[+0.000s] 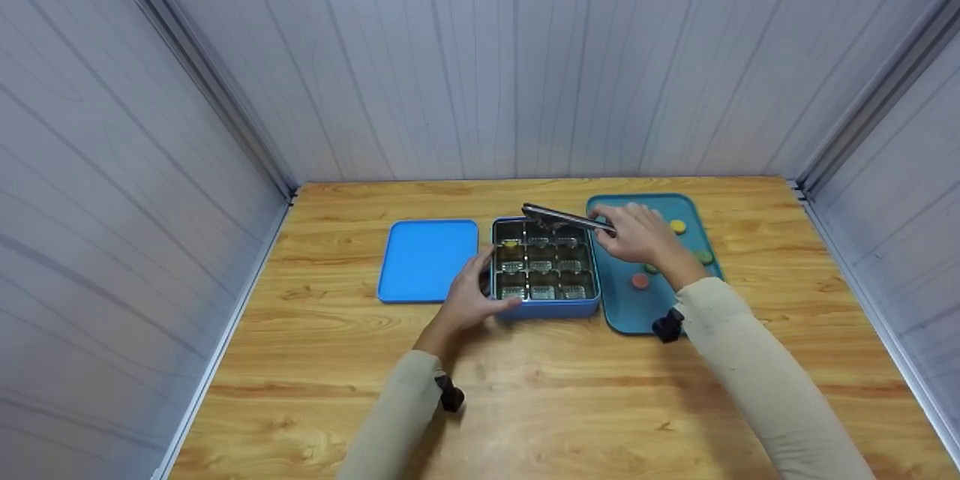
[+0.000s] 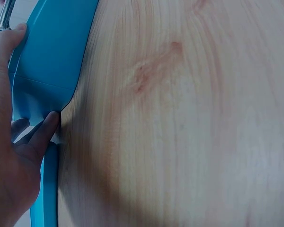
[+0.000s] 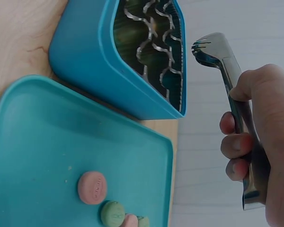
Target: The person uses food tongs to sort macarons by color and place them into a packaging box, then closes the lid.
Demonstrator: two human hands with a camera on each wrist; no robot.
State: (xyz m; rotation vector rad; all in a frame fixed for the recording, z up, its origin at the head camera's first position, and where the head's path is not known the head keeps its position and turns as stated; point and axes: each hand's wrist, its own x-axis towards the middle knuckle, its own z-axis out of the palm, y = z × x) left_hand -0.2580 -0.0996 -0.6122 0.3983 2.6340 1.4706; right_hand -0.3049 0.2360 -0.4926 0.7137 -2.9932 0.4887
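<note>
Box: (image 1: 551, 310) smooth blue walls, square with rounded corners, standing on the table between the lid and the tray.
Insert: (image 1: 541, 247) dark, glossy and thin-walled, dividing the box into nine cups; the right wrist view shows its wavy, shiny edges.
Yellow disc: (image 1: 511, 244) small and round, in the insert's far-left cup.
Left hand: (image 1: 470, 298) holds the box at its near-left corner, thumb on the front wall, fingers bent along the left side.
Right hand: (image 1: 637, 234) pinches the tongs between thumb and curled fingers.
Tongs: (image 3: 248, 123) long polished metal arms with toothed ends, above the box's far row; whether the tips grip anything, I cannot tell.
Tray: (image 1: 619, 311) matt teal, rounded oblong with a raised lip, just beside the box.
Sweets: (image 3: 92, 187) chunky pink, green and yellow rounds on the tray, the nearest pink one embossed.
Lid: (image 1: 428, 261) flat blue square, thin-rimmed, left of the box.
Table: (image 1: 315, 360) glossy, honey-coloured woodgrain with knots.
Sleeves: (image 1: 757, 360) soft beige cloth.
</note>
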